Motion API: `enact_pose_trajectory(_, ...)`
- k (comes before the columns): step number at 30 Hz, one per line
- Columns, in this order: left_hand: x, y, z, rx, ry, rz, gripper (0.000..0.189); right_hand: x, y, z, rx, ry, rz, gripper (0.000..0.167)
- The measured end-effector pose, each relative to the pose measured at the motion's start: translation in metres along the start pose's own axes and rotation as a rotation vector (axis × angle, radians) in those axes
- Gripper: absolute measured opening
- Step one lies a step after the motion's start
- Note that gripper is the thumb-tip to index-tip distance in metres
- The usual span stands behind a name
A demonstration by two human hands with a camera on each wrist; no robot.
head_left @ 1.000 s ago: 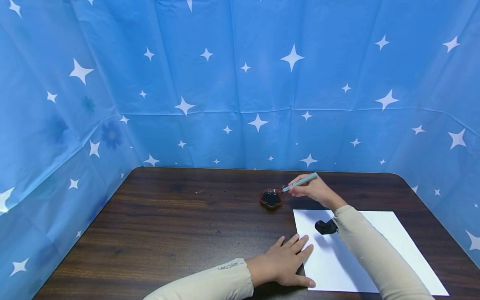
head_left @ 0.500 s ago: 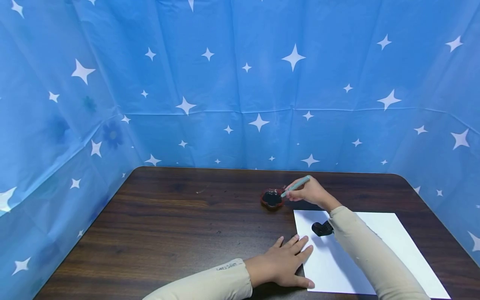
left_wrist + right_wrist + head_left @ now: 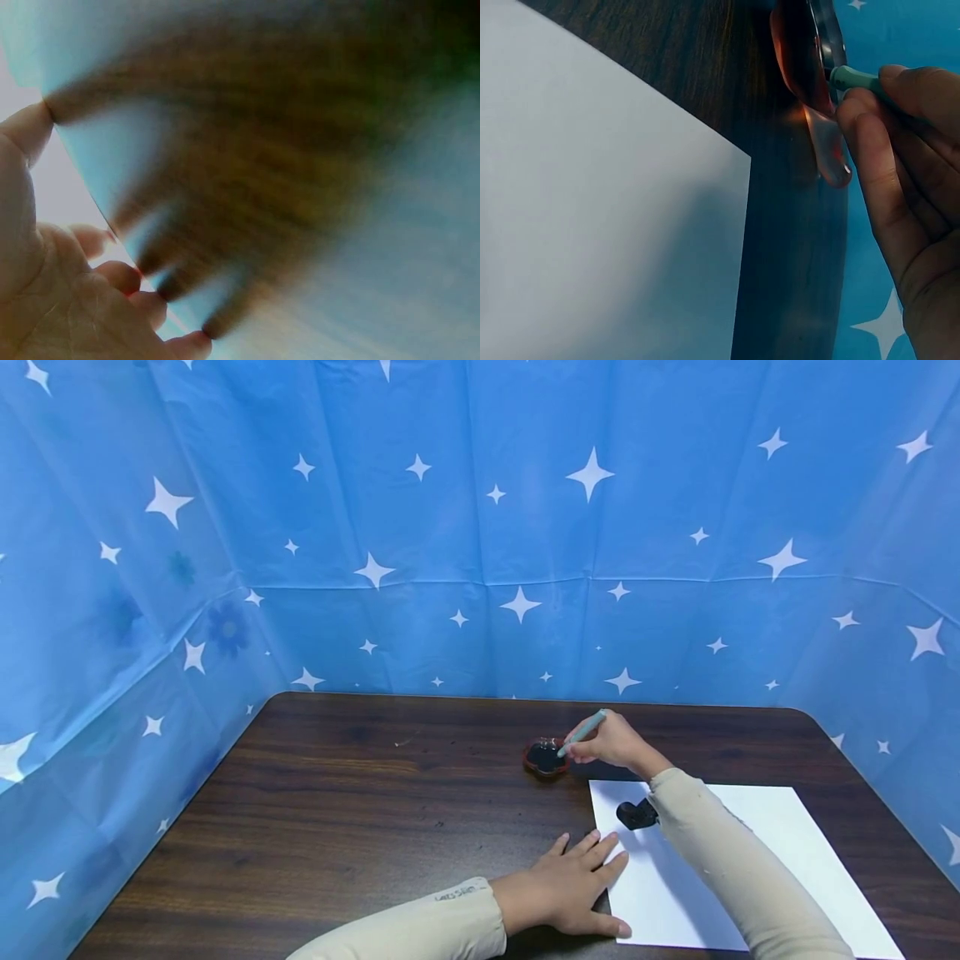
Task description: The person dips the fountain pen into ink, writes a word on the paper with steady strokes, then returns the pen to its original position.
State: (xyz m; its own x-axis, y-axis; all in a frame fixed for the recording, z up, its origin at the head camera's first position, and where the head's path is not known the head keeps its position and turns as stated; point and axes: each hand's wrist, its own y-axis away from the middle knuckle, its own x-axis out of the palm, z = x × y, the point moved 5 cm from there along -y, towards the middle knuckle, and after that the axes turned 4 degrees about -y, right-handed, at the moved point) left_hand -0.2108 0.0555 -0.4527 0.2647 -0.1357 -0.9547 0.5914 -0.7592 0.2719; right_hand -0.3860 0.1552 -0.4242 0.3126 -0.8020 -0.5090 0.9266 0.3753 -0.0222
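Blue curtain with white four-pointed stars [image 3: 450, 527] hangs behind a dark brown wood-grain table [image 3: 337, 827], and from my remote seat I have the slim pale-green pen-like tool [image 3: 587, 732] out on the far side, right of middle. It slants: top end up and right, working end down and left, long axis aimed into the small red translucent dish with black filling [image 3: 793, 64]. That dish sits just left of the grip; whether the tip is wet I can't tell. Right hand [image 3: 618, 747] is the nearer one, thumb and fingers pinching the barrel. Under the beige right sleeve [image 3: 750, 868] lies the white rectangular paper sheet [image 3: 652, 902]. Left hand [image 3: 561, 889], well apart from the dish, rests flat, fingers spread over the sheet's left edge.
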Motion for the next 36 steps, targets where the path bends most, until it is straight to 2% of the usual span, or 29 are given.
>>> enact_pose_trajectory(17, -0.0015, 0.0011, -0.0001, -0.013, -0.001, 0.001, 0.082, 0.0007, -0.0020, 0.0069, 0.019, 0.111, 0.013, 0.009)
enact_pose_trajectory(31, -0.0005, 0.0000, -0.0001, 0.002, 0.016, 0.009, 0.082, -0.0005, 0.0005, 0.0057, 0.006, 0.103, -0.004, 0.008)
enact_pose_trajectory(36, 0.0007, -0.0005, 0.0013, 0.006, 0.018, 0.019, 0.082, 0.0013, 0.0013, 0.0051, 0.005, 0.081, 0.023, 0.009)
